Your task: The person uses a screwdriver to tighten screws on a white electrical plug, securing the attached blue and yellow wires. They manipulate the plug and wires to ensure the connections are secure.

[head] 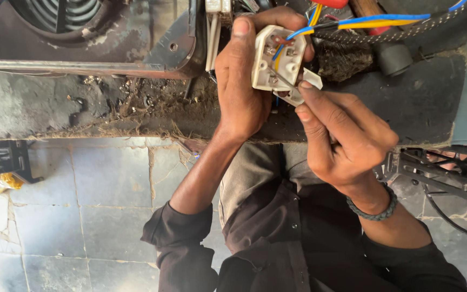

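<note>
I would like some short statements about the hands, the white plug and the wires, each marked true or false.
1. The left hand holds the opened white plug. True.
2. The wires that enter the plug are red and green. False: blue and yellow wires show.
3. The right hand rests flat on the tiled floor. False: it is raised, its fingertips at a small white piece beside the plug.
4. A dark braided bracelet is on the right wrist. True.
5. The workbench is clean and polished. False: it is dark and strewn with dirt and debris.
</note>
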